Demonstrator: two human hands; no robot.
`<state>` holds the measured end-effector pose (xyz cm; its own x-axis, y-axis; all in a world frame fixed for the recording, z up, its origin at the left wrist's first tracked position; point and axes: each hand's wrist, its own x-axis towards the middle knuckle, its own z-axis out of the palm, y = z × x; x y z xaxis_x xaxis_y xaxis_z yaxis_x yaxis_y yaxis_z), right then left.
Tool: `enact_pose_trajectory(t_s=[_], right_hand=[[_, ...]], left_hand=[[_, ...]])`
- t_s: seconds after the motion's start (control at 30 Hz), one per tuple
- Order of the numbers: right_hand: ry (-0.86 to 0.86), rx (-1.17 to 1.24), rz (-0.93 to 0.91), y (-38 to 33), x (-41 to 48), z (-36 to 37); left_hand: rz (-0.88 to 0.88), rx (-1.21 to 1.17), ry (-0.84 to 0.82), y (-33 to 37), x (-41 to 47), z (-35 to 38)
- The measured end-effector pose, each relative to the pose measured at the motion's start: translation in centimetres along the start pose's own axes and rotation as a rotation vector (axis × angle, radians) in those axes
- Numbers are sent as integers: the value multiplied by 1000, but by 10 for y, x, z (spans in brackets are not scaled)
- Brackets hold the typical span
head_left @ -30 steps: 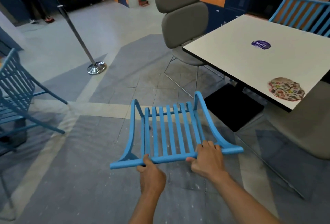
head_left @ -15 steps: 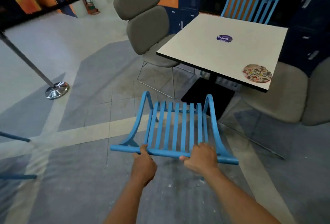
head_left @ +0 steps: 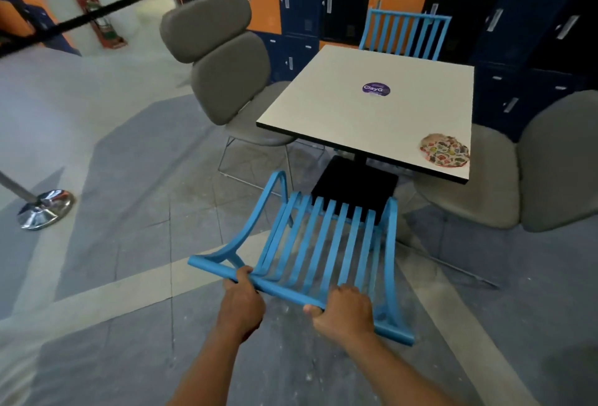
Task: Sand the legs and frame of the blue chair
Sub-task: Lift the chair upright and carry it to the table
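The blue chair point(head_left: 326, 244), a slatted metal frame with curved side rails, sits low in front of me with its top rail nearest. My left hand point(head_left: 241, 303) is closed around that rail left of centre. My right hand point(head_left: 344, 312) grips the same rail further right. The slats slope away toward the table's black base point(head_left: 354, 184). The chair's legs are hidden beneath the frame.
A white square table point(head_left: 356, 114) carries a purple sticker and a patterned round cloth point(head_left: 445, 150). Grey padded chairs stand to its left point(head_left: 223, 79) and right point(head_left: 530, 166). A second blue chair point(head_left: 404, 33) is behind it. A chrome stanchion base point(head_left: 45, 208) stands at the left.
My view has swung right, toward the table and lockers. The blue chair has turned with it, its slats now pointing at the table base. Both hands have stayed on the rail.
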<state>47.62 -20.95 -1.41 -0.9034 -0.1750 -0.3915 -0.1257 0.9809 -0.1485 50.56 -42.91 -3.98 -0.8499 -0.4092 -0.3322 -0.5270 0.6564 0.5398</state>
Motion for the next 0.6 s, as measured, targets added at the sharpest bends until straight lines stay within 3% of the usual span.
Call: enact_pose_trajectory(t_s=[0.17,0.37,0.6], right_hand=[[12,24,86,-33,26,-1],[-7,91,151,-63,36,-13],[-140,436,143,-40,21,-45]], left_hand=[[110,13,-51,-13,42,-23],[121,73,-234,-11,78,-66],[131,-43,-453,44,80,-107]])
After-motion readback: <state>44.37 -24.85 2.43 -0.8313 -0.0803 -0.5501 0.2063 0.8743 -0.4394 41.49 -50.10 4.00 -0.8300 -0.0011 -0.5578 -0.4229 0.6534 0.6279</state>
